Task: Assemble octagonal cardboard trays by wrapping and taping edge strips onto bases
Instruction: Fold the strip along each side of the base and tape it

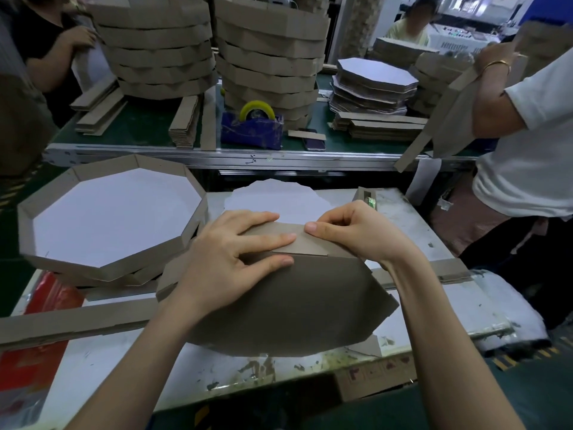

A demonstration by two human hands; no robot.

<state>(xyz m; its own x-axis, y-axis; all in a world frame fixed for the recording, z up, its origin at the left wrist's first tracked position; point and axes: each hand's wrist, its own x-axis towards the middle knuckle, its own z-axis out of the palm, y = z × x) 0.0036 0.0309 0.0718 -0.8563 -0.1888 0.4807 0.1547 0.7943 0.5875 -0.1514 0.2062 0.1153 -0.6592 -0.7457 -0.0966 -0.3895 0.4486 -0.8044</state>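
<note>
Left hand [229,262] and right hand [356,234] bare, forearms bare (as far as they show), fingernails short, plain

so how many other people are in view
3: a person in black at far left, a person in yellow far back, a person in a white shirt at right. Others may be hidden.

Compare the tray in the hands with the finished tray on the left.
The held tray stands tilted, brown underside toward the camera; the finished tray rests on other trays, white inside up. The held tray's strip is pressed by the left hand and pinched by the right hand; nothing touches the finished tray. Both are octagonal, with brown cardboard rims.
</note>
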